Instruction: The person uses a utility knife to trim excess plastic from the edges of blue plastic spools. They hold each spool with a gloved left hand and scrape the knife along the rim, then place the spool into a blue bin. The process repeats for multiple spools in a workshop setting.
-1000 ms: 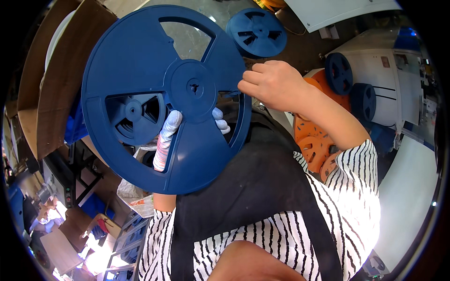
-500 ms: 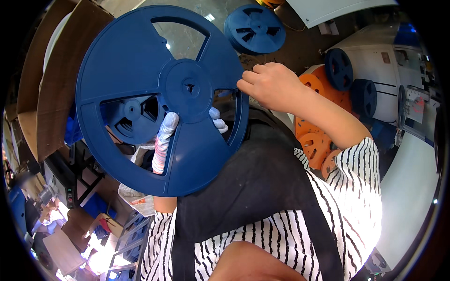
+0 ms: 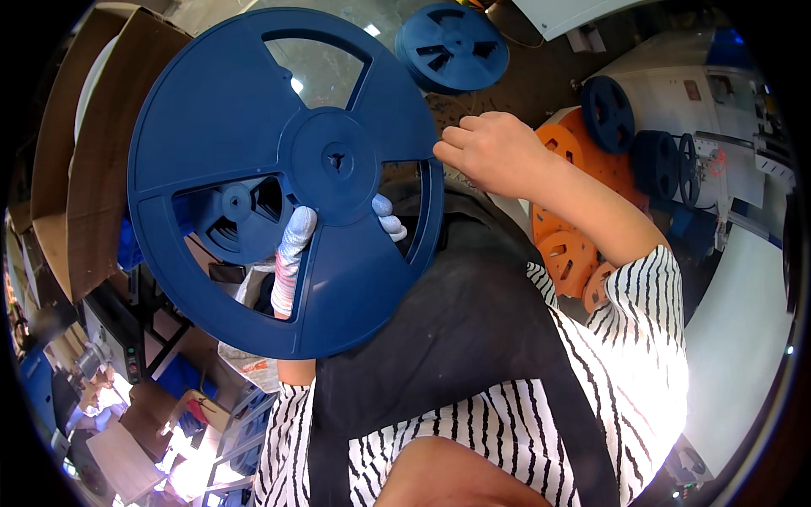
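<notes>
A large blue plastic reel (image 3: 253,118) with three cut-out windows fills the upper left of the head view, held up in front of me. My left hand (image 3: 296,249), in a white glove, is behind the reel and shows through its lower windows, gripping it. My bare right hand (image 3: 494,152) pinches the reel's right rim with curled fingers. My black apron and striped sleeves are below.
Another blue reel (image 3: 452,46) lies on the floor at the top. Orange reels (image 3: 566,245) and smaller dark blue reels (image 3: 608,110) stand at the right beside a white machine (image 3: 726,127). Cardboard boxes (image 3: 80,169) line the left side.
The blue reel has shifted slightly left and upward and turned a little between my hands. Both hands keep their hold.
</notes>
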### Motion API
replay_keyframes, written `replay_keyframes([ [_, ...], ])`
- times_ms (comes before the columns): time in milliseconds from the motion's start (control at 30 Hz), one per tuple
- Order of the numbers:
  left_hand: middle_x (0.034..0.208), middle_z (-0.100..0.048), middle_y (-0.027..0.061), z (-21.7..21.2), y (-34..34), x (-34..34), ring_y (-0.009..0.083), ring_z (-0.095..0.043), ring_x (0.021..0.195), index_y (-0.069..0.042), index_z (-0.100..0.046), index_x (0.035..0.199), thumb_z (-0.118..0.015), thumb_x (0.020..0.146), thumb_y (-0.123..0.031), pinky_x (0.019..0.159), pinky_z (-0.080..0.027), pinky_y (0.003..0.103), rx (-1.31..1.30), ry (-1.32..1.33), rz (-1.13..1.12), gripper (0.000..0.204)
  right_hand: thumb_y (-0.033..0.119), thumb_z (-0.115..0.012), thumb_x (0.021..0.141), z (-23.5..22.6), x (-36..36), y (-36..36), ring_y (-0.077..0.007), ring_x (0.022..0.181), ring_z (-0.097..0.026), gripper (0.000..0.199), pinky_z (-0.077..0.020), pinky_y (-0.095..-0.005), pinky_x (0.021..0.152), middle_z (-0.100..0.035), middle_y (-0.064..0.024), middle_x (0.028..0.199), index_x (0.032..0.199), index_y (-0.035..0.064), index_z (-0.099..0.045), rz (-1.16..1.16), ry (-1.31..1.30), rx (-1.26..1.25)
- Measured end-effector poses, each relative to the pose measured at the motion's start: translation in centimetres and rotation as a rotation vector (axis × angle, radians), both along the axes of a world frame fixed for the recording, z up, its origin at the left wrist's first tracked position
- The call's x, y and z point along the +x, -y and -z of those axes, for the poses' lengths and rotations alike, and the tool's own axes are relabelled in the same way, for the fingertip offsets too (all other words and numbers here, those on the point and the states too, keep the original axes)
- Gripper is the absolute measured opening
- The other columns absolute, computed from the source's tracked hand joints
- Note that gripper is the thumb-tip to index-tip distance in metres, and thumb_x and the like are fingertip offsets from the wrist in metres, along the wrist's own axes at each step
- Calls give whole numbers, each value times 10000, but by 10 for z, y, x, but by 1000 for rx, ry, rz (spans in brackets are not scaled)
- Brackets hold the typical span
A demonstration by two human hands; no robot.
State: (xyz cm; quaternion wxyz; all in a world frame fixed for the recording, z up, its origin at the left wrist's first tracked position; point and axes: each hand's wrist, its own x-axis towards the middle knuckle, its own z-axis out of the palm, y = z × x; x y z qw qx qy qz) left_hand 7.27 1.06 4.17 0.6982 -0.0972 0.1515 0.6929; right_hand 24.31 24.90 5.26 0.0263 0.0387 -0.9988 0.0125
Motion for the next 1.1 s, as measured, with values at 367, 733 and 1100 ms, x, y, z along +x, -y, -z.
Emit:
replay_keyframes([
  [367, 1207, -595, 246, 5, 2, -1, 353, -662, 1096, 51, -440, 1408, -707, 903, -451, 1005, -557, 476, -6, 9, 19, 760, 119, -696, 738, 3, 6, 9, -206, 720, -639, 176, -534, -343, 620, -600, -48, 805, 883, 88, -603, 24, 60, -3],
  [733, 1194, -624, 260, 0, 1, -7, 372, -684, 1079, 63, -474, 1383, -727, 882, -462, 960, -582, 489, -46, -153, 7, 768, 161, -655, 744, 5, 7, 4, -126, 736, -570, 119, -469, -265, 630, -523, 21, 787, 844, 142, -593, -82, -162, 128],
  [1100, 1280, -586, 266, 4, 3, -12, 407, -639, 1160, 61, -448, 1410, -693, 926, -458, 981, -561, 520, 31, -59, 47, 750, 188, -661, 738, 15, -5, -3, -113, 696, -523, 94, -408, -244, 578, -469, 25, 742, 775, 144, -587, -155, -302, 306],
])
